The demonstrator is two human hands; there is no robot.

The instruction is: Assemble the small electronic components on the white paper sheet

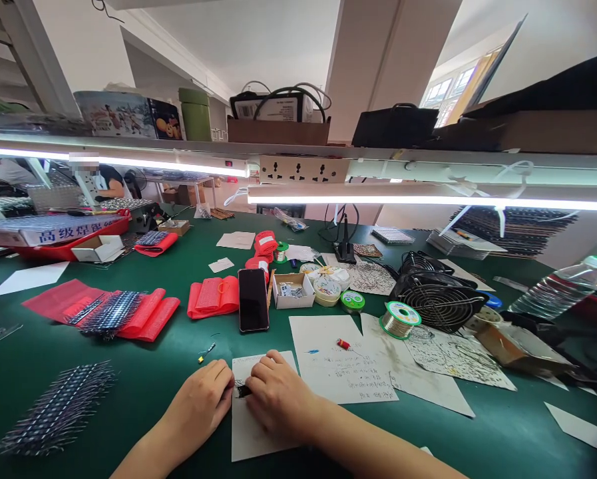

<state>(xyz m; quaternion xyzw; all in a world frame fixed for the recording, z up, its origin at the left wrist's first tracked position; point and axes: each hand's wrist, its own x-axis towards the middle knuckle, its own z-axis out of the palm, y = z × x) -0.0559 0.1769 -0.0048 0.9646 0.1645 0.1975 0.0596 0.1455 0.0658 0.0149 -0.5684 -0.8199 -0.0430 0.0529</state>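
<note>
My left hand (205, 396) is closed, fingertips pressed together at the left edge of a white paper sheet (243, 442). Whatever those fingers pinch is hidden. Over the same sheet, my right hand (281, 402) is curled shut on a small black part (243, 391), which pokes out toward my left fingertips. Its exact kind is too small to tell. Just beyond my left hand lies a tiny yellow component with wire leads (206, 353). A black phone (253, 301) rests past my hands, and a handwritten sheet (348, 372) lies to the right.
Bundles of wired parts (58, 407) lie at left, some on red foam wrap (151, 316). A small white box (293, 291), solder spool (400, 320), black fan (435, 293) and tilted water bottle (560, 287) stand farther back. A lamp tube (428, 197) hangs above; another person sits far left.
</note>
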